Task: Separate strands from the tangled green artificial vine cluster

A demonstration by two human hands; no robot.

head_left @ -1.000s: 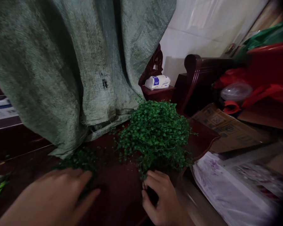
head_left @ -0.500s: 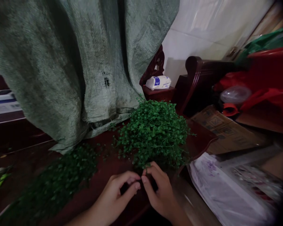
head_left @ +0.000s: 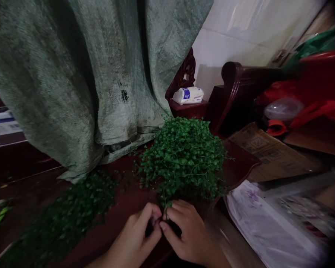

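Right fingers (head_left: 173, 214): pinched on a sprig (head_left: 166, 206), in front of the green heap (head_left: 184, 156).
Left fingers (head_left: 148, 213): curled beside it; grip, we cannot tell.
Sack (head_left: 114, 67): behind heap; contents hidden from us.

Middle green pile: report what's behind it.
Behind the pile: a grey woven cloth, and a white packet on a wooden ledge. Whatever it covers there can't be seen.

The hands (head_left: 192, 231) are bare (and so are the wrists (head_left: 210, 250)).
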